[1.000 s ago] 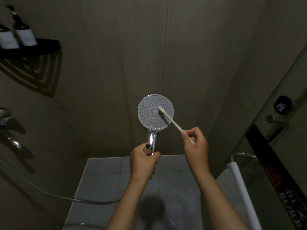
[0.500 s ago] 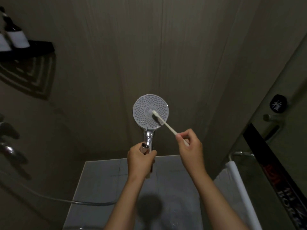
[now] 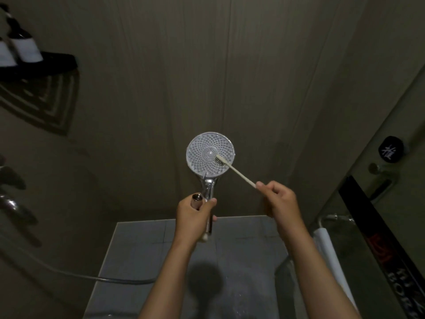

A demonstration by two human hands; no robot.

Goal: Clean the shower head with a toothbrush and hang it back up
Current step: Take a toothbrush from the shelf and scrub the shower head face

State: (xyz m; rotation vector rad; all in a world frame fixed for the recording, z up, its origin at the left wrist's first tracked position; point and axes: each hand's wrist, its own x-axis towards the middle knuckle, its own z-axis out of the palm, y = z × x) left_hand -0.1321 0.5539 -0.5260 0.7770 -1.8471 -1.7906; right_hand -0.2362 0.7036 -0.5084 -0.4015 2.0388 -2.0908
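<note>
The left hand [image 3: 195, 212] grips the shower head [image 3: 210, 154] by its handle, held up before the wall, face toward the person, so the right hand [image 3: 279, 199], pinching the toothbrush [image 3: 234, 169] end, can scrub; bristles touch just right of centre.

A round black knob [image 3: 391, 152] bore one white brush-style character, too small to read with certainty. Below and to the right of that knob, a long black strip [image 3: 368, 226] carried a blurred red mark and white capital letters beginning "BOR", the rest cut off at the frame edge. Far left of the knob, the white label on a dark bottle [image 3: 25, 42] showed no legible print.
</note>
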